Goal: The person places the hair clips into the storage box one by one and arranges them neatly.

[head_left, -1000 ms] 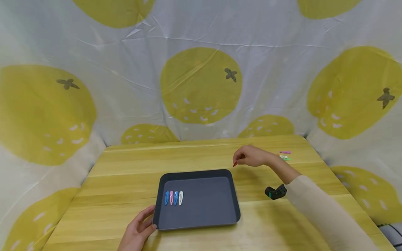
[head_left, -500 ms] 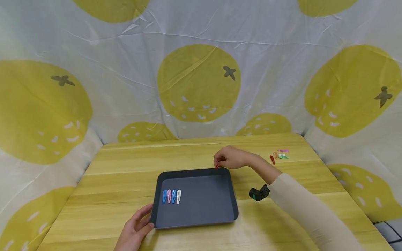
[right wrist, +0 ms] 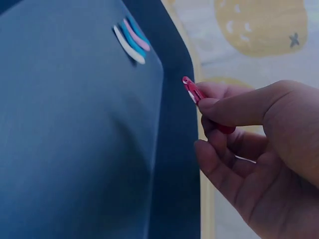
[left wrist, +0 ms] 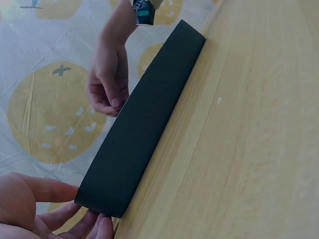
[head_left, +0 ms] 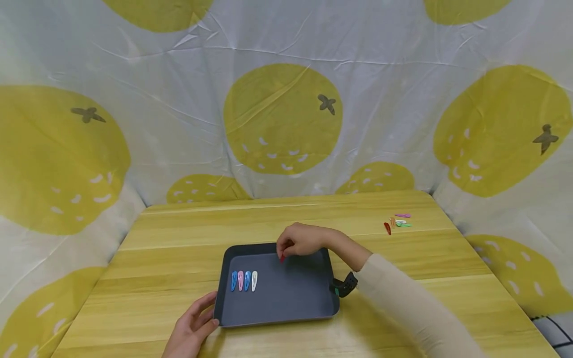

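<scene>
A dark grey tray (head_left: 291,296) lies on the wooden table. My left hand (head_left: 190,325) grips its near left corner, thumb and fingers bent about the wall. Between thumb and fingertips, my right hand (head_left: 302,239) pinches a red snap hair clip (right wrist: 193,92) above the far part of the tray; its end points down. At the tray's left side, a blue clip (head_left: 234,281), a pink clip (head_left: 240,281), another blue clip (head_left: 247,281) and a white clip (head_left: 254,281) stand side by side in a row.
At the table's far right lie loose clips: a red clip (head_left: 387,228), an orange clip (head_left: 393,222), a purple clip (head_left: 403,215) and a green clip (head_left: 403,224), with a white one among them. A fruit-printed curtain (head_left: 286,119) hangs behind the table (head_left: 188,223).
My right hand has moved left with the red hair clip, from beyond the tray's right side to over its inside. The left hand stays at the tray's corner.
</scene>
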{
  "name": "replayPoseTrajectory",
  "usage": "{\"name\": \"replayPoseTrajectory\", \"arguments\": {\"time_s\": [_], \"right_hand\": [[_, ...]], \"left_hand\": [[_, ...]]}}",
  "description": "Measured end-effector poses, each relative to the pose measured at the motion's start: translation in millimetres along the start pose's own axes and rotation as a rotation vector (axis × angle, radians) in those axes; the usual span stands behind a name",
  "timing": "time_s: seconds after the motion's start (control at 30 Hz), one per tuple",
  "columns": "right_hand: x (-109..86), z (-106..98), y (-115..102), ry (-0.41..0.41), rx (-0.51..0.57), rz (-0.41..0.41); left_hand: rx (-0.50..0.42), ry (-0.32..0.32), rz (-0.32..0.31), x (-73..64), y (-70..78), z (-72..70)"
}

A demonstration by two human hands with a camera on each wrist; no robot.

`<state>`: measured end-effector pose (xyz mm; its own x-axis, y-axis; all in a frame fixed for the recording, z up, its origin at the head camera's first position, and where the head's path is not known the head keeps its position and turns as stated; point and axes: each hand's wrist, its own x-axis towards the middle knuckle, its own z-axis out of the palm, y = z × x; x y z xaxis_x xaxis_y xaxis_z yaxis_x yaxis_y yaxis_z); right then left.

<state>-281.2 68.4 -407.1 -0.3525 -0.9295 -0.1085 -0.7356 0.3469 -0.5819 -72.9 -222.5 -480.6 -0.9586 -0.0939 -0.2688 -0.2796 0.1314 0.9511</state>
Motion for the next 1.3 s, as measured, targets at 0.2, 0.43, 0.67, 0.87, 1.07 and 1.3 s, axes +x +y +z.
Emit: {"name": "replayPoseTrajectory", "arguments": {"time_s": [0.2,0.43,0.67,0.87,1.07,1.3], "right_hand": [[24.6,14.5,-7.0,-0.072,-0.013,-0.025],[43.9,32.6,-8.5,-0.132,-0.041,-0.048],[54.2,42.3,-5.8,-0.148,-0.067,-0.049],[59.1,48.9,-5.0,-0.149,-0.083,-0.052],[61.5,52.8,-7.6,-0.116,-0.09,-0.054],[61.8,55.8,-6.9,-0.048,-0.095,-0.004]], "left_hand": [[0.005,0.005,-0.007,0.5,-0.9,-0.3],[-0.001,0.006,-0.008,1.6,-1.9,0.5],[-0.02,0.01,-0.01,1.9,-2.4,0.5],[-0.019,0.015,-0.025,3.1,-2.8,0.5],[0.0,0.021,-0.014,3.0,-4.2,0.6],[0.014,0.021,-0.021,3.7,-4.4,1.5]]}}
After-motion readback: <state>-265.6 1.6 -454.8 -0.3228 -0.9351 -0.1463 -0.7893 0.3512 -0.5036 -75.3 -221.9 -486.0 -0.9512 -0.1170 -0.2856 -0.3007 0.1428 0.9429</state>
